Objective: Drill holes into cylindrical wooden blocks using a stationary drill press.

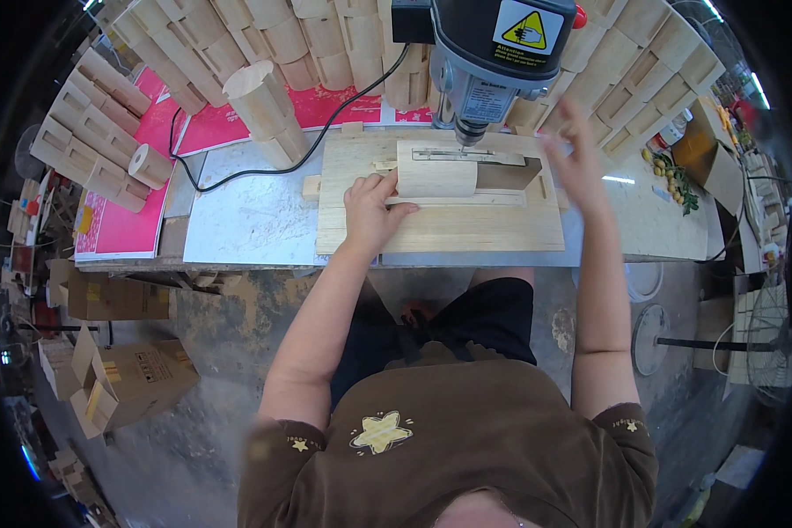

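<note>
Evidently the pale wooden block (437,180) lies on the flat board (466,232) beneath the drill chuck (471,132); it looks light, stiff and dry, best held by its ends; the left hand (375,209) touches its left end, thumb apart, though I cannot tell whether it pinches; the blurred right hand (579,163) spreads loosely, apparently empty

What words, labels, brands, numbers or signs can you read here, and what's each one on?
Wording isn't copied out here.
Drill press: yellow triangular hand-warning sign, with lettering below.
Lower label on the drill press: fine print, too small to read.
Brown T-shirt sleeves: lettering beside stars, too small.
Cardboard box: dark print, too small and blurred.
Pink sheets: pale marks, too small to make out.
</note>
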`<state>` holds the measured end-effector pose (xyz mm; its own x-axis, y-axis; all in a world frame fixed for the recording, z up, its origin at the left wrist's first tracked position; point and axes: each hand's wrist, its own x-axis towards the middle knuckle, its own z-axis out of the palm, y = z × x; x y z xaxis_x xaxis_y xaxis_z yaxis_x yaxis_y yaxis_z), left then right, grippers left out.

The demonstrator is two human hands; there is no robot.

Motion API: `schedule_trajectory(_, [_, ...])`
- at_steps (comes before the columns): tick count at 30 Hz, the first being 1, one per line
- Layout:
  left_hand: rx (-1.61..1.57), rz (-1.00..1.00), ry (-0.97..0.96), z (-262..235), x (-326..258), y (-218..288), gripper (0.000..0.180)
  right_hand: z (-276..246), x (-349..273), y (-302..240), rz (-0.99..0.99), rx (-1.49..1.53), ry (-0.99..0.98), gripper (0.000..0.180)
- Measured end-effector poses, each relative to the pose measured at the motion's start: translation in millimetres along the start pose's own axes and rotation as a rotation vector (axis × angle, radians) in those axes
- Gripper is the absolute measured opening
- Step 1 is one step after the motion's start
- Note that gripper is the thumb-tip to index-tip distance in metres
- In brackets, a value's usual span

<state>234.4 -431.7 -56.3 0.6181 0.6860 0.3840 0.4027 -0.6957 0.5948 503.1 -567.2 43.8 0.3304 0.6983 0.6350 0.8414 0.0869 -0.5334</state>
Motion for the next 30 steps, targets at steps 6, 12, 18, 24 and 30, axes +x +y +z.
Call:
schedule_trajectory(6, [0.002,0.076,0.088,0.3,3.2,6.8,0.042,-50.3,120.5,-72.8,0.003,0.277,0.291,0.034])
schedule_trajectory(12, [0.015,0.097,0.122,0.9,2.9,7.5,0.042,-31.1,120.6,-108.5,0.007,-0.163,0.188,0.025])
schedule_trajectory(18, [-0.01,-0.026,-0.015,-2.2,-2.0,-2.0,0.061,-41.5,54.7,-117.2,0.097,-0.381,0.036,0.018])
schedule_trajectory(24, [-0.028,-0.02,-0.014,4.5,0.8,-1.6,0.06,-13.7,-2.4,-111.7,0.008,-0.017,0.223,0.015])
schedule_trajectory(30, [-0.012,0.009,0.001,3.6,1.1,-1.3,0.059,30.3,-33.6,-62.4,-0.039,0.074,0.247,0.02])
